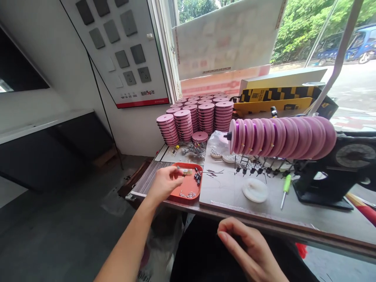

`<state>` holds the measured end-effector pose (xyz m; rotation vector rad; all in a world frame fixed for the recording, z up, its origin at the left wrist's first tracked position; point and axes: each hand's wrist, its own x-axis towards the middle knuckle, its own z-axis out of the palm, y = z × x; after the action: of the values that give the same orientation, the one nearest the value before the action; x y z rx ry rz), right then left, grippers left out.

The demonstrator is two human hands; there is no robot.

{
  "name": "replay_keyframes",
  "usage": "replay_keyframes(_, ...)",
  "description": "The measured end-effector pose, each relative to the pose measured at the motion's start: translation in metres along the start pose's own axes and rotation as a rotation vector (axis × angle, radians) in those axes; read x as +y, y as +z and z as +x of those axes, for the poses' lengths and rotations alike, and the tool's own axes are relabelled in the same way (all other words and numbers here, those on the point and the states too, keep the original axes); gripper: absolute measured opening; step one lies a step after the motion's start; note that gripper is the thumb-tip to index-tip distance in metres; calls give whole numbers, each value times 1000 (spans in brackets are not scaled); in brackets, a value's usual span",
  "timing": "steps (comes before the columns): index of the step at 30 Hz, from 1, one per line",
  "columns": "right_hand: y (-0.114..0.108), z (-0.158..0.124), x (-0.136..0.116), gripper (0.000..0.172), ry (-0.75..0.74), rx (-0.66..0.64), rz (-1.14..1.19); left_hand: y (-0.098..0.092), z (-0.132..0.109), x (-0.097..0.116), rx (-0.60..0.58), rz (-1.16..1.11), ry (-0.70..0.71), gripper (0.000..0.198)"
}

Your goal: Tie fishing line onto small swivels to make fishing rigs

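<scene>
My left hand (165, 183) reaches over the left end of an orange tray (179, 196) and pinches a small pale strip-like part (185, 171) between thumb and fingers. The tray holds small black components (197, 177) and a little heap of metal bits (188, 194). My right hand (249, 248) rests low near my lap below the table edge, fingers loosely curled, with nothing visible in it.
Stacks of pink discs (194, 117) stand at the back by the window. A long row of pink discs (282, 137) sits on a horizontal spindle of a black machine (337, 172). A white round lid (255, 190), a green screwdriver (285, 190) and yellow-black boxes (279, 100) are there too.
</scene>
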<state>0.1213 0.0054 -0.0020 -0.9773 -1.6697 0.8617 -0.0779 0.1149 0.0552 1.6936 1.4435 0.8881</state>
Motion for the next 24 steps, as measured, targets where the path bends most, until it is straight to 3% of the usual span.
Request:
replay_keyframes(3, -2, -3, -2, 24, 102, 16, 48, 11, -45, 1, -20, -287, -120, 21)
replay_keyframes(6, -1, -7, -2, 26, 157, 53, 64, 38, -84, -2, -106, -537, -255, 21)
replay_keyframes(8, 1, -8, -2, 26, 139, 63, 43, 58, -97, -6, -196, -1070, -493, 21)
replay_keyframes(10, 1, -8, -3, 25, 54, 70, -19, 73, -102, -11, -219, -1398, -630, 23)
replay_keyframes(17, 0, -2, -4, 13, -414, 208, -380, 95, -105, -20, -145, -1665, -720, 28)
replay_keyframes(24, 6, -2, 1, 13, -506, 205, -480, 102, -108, -21, -129, -1785, -725, 25)
